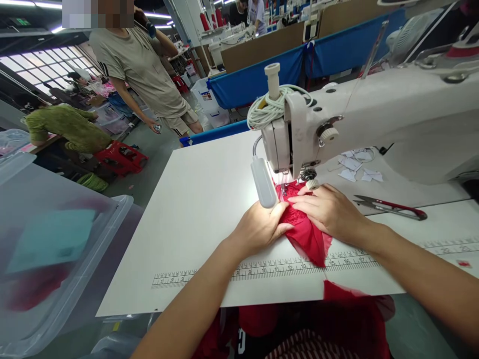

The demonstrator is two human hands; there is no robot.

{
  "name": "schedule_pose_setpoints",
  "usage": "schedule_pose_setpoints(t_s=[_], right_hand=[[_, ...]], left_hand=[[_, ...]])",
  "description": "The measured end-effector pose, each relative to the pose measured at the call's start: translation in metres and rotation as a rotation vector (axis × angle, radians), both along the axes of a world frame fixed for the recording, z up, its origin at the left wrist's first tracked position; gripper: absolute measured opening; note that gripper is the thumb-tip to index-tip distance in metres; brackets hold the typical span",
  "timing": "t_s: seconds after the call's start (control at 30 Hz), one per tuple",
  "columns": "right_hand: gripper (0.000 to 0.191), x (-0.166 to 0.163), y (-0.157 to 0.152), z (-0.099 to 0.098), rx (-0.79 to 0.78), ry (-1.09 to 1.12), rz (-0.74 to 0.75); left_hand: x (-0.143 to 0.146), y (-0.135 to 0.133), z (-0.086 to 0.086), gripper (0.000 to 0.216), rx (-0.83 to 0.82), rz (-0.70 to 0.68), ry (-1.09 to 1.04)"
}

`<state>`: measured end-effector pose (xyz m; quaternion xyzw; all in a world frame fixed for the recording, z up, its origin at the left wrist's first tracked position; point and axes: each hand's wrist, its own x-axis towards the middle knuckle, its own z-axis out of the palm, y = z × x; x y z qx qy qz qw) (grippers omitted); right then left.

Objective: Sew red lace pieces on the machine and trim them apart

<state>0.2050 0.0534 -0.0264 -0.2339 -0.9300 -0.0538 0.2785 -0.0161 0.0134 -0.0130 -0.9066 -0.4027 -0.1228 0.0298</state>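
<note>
Red lace-trimmed fabric [307,238] lies on the white table under the needle of a sewing machine [359,107]. My left hand [258,227] holds the fabric's left edge between thumb and fingers, just below the grey lamp [264,182] beside the needle. Across the fabric's right side rests my right hand [329,212], its fingers stretched out and pressing the cloth down close to the presser foot [283,189]. The fabric's lower point hangs toward the table's front edge, and more red fabric [346,290] is in my lap.
Thread snips [391,207] with a red handle lie right of my right hand. White scraps [355,163] sit behind them. A printed ruler [262,270] runs along the table's front. A clear plastic bin [112,219] stands at left. A person [145,75] stands beyond the table.
</note>
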Motion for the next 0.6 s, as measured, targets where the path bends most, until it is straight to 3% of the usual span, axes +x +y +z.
schedule_pose_setpoints(t_s=[0.37,0.6], right_hand=[[0.033,0.0001,-0.0005,-0.0004,-0.01,0.02,-0.007],[0.033,0.0004,0.0,-0.0001,-0.006,0.015,0.0]], left_hand=[[-0.0043,-0.0033,-0.0073,0.058,0.156,-0.048,0.026],[-0.0033,-0.0065,-0.0025,0.061,0.104,0.016,0.062]])
